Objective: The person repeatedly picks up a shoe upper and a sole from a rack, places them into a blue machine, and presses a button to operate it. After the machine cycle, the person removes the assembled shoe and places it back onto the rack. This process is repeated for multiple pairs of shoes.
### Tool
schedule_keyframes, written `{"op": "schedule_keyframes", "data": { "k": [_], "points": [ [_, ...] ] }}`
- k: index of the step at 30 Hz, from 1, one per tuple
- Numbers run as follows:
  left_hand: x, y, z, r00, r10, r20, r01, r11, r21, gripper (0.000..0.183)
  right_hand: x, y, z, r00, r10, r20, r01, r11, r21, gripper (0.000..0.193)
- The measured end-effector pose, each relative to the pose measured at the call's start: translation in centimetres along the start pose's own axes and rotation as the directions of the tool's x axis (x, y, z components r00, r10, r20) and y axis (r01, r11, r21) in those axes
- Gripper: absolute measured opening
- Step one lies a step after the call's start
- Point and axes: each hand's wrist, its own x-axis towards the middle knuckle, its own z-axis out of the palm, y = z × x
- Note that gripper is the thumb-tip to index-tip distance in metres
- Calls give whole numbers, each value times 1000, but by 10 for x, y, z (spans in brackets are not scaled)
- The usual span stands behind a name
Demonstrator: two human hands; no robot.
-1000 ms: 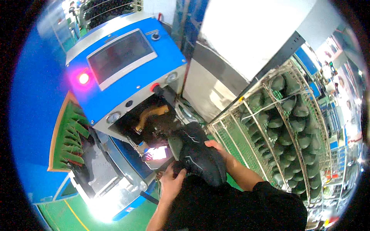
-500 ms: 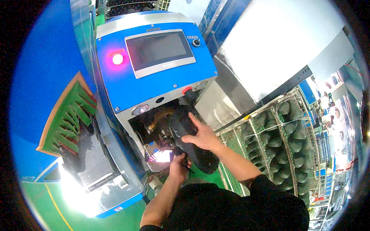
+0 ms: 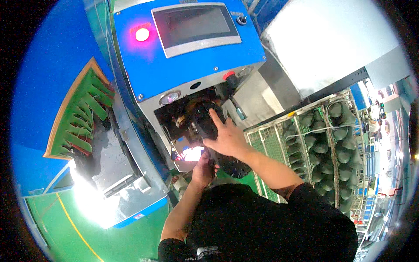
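Note:
A black shoe [image 3: 235, 165] sits partly inside the dark opening of a blue and white machine [image 3: 192, 65], its rounded end sticking out toward me. My right hand [image 3: 229, 139] lies over its upper side, with thumb and fingers spread apart. Close below, my left hand [image 3: 204, 170] is closed beside the shoe's left edge, around something dark that I cannot make out. A bright lit patch [image 3: 194, 153] shows just left of that hand. Metal parts [image 3: 181, 118] in the opening are partly in shadow.
The machine's front carries a dark screen [image 3: 196, 26], a glowing red light [image 3: 142, 34] and a red-and-black knob [image 3: 229, 77]. Left stands another machine bed [image 3: 109, 161] with a green fringed curtain [image 3: 85, 113]. At right, a wire rack [image 3: 334, 161] holds several rows of dark rounded items.
The view has shifted, so the machine sits higher and further right. My right fingers are spread wider on the shoe. My left hand stays closed beside it.

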Motion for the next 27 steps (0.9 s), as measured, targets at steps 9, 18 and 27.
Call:
{"op": "schedule_keyframes", "data": {
  "k": [9,18,27],
  "points": [
    [-60,16,-13,997,-69,-44,81,909,410,33,20,-3,11,991,-14,-135,7,999,-47,94],
    [-116,21,-28,900,88,-427,244,709,662,35,8,6,19,978,-55,-199,60,998,21,93],
    [-107,20,-26,908,226,-352,183,542,821,34,-17,20,27,850,-185,-494,222,975,17,97]
  ]
}}
